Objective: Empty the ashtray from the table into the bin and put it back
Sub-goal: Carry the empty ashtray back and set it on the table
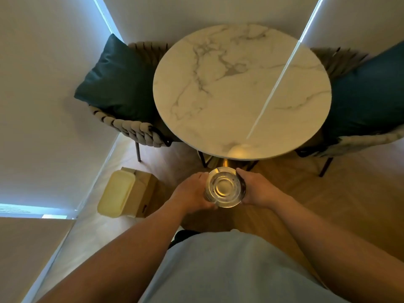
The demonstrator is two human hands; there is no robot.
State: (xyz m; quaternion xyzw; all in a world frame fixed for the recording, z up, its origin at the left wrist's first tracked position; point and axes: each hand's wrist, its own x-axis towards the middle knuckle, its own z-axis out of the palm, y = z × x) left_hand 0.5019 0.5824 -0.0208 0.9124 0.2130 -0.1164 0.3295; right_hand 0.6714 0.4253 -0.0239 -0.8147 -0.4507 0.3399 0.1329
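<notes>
One glass ashtray (225, 187) gripped between left hand (192, 193) and right hand (259, 189), near one marble table (240, 88). One bin (124, 193) left. Two chairs, two cushions.

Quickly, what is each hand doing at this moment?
Left hand: closed on the left side of the glass ashtray.
Right hand: closed on its right side.

The ashtray (224, 187) sits between both hands before the table (240, 88), the bin (122, 193) to its left
</notes>
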